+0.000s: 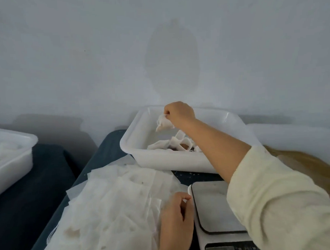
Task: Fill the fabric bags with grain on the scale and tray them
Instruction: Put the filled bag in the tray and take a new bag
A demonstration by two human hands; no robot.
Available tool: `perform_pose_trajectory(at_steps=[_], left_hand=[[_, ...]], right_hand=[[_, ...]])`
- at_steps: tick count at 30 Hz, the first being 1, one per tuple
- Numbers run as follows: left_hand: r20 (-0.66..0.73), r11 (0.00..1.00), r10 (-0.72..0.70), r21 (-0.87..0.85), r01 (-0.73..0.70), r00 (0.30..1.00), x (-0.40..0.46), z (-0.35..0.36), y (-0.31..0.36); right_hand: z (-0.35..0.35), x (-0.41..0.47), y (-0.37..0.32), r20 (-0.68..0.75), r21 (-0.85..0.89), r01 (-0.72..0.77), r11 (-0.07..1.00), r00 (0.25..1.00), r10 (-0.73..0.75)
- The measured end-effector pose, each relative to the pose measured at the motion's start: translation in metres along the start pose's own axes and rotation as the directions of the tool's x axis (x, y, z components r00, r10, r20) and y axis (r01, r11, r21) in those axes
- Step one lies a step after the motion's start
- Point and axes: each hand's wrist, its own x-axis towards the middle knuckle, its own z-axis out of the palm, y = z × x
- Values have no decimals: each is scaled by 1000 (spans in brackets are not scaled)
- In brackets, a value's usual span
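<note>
My right hand (pixel 178 113) reaches out over the white tray (pixel 134 137) and pinches a filled white fabric bag (pixel 163 123) by its top, so the bag hangs above the tray. Several filled bags (pixel 172 144) lie inside the tray. My left hand (pixel 175 216) rests on a spread pile of empty fabric bags (pixel 111 205), thumb and forefinger pinching the edge of one. A white digital scale (pixel 213 207) sits right of that hand with a bare platform.
A white tub of golden grain (pixel 311 162) stands at the right, partly hidden by my sleeve. Another white tray (pixel 10 158) sits at the far left on a dark surface. A pale wall rises close behind the trays.
</note>
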Motion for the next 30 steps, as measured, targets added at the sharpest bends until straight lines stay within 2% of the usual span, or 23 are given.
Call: perform_pose_trajectory(at_steps=[3, 6, 10, 12, 14, 16, 18, 20, 23, 24, 26, 28, 30], left_hand=[[-8, 999, -53, -12, 53, 999, 3, 0, -2], [-36, 992, -120, -47, 118, 992, 4, 2, -1], [-69, 986, -157, -59, 153, 985, 4, 4, 0], [-64, 990, -141, -26, 140, 988, 3, 3, 1], [-54, 993, -117, 13, 118, 992, 2, 0, 5], [-20, 997, -29, 76, 30, 999, -2, -3, 13], [82, 950, 142, 268, -159, 987, -9, -7, 27], [206, 832, 264, 445, -330, 942, -18, -16, 44], [177, 722, 363, 567, -397, 915, -29, -48, 60], [152, 697, 359, 613, -372, 921, -34, -64, 59], [155, 641, 240, 716, -276, 958, -40, -96, 44], [193, 551, 58, 812, -193, 979, -45, -123, 28], [232, 517, -46, 838, -175, 972, -47, -136, 18]], right_hand=[[36, 0, -5, 136, -14, -41, 999, 990, 42], [54, -12, -6, 214, -9, 26, 1000, 976, -23], [32, -24, -8, 116, 182, 39, 983, 991, -61], [18, -40, -16, 46, 311, 56, 949, 996, -73], [8, -67, -30, 49, 435, 113, 893, 988, -149], [2, -97, -46, 134, 501, 158, 851, 957, -256], [-5, -123, -52, 206, 528, 169, 832, 925, -318], [-16, -143, -47, 210, 602, 114, 790, 932, -294], [-29, -176, -32, 178, 752, -14, 659, 967, -183], [-30, -189, -26, 167, 787, -40, 616, 974, -150], [-28, -216, -16, 153, 836, -67, 545, 982, -113], [-23, -244, -6, 175, 830, -93, 550, 980, -98], [-15, -266, 1, 222, 802, -132, 582, 971, -86]])
